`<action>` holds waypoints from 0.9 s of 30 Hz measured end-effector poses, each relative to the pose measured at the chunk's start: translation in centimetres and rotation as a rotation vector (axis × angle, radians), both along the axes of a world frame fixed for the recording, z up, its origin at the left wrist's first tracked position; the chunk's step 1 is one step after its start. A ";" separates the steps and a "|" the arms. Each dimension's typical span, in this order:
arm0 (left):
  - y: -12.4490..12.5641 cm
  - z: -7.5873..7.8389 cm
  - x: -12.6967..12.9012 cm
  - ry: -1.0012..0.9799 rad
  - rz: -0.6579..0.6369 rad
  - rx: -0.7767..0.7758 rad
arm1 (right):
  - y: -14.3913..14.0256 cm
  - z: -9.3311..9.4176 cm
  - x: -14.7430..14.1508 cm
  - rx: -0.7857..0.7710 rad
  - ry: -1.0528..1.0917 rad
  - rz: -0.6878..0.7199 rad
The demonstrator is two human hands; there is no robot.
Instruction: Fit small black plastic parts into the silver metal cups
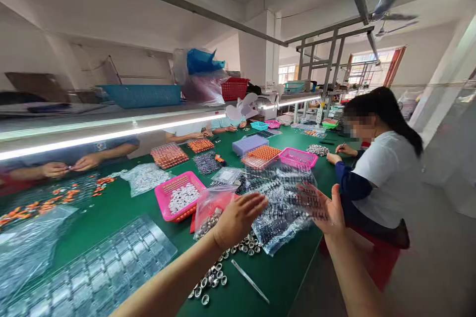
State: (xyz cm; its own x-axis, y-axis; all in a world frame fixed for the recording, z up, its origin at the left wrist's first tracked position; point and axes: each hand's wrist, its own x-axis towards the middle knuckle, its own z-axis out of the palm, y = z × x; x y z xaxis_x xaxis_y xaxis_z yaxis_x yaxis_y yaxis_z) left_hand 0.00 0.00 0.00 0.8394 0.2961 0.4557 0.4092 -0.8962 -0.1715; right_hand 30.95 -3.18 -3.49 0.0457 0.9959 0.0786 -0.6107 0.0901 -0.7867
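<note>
My left hand (241, 215) is stretched out flat, palm turned inward, its fingertips close to the left side of a clear plastic sheet with rows of black marks (277, 183). Behind the right end of that sheet my right hand (327, 210) shows its fingers through the plastic, thumb raised apart; the sheet rests against them. Under it lies a crumpled clear plastic bag (275, 237). Beside my left wrist is a clear bag of small metal pieces (208, 223). Loose silver ring-shaped pieces (213, 277) and metal tweezers (250, 281) lie below my hands.
A pink basket of white pieces (182, 198) stands left of centre, and a clear compartment tray (104, 262) lies front left. Further back are orange pieces in trays (264, 152) and an empty-looking pink basket (297, 158). A co-worker (383, 168) sits at right; other people's hands (87, 161) work opposite.
</note>
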 end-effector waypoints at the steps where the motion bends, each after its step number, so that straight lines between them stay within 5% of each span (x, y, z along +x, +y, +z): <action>1: -0.3 -1.3 0.0 0.047 -0.028 -0.020 | -0.1 -0.7 0.3 -0.052 -0.065 0.010; 6: -1.6 -6.7 -0.4 0.158 -0.084 -0.125 | -1.3 -3.5 1.5 -0.218 -0.248 0.043; 11: -2.3 -8.7 -0.3 0.160 -0.069 -0.234 | -2.1 -5.1 2.2 -0.309 -0.372 -0.008; 19: -4.7 -7.0 0.5 0.137 0.076 -0.556 | -1.7 -5.6 0.6 -0.193 -0.539 -0.172; 25: -3.8 -4.0 -0.4 -0.491 0.358 -0.680 | -2.9 -2.3 2.1 -0.056 -0.501 -0.230; 27: -2.7 -2.7 -0.5 -0.682 0.396 -0.850 | -3.2 -1.3 2.2 -0.028 -0.471 -0.248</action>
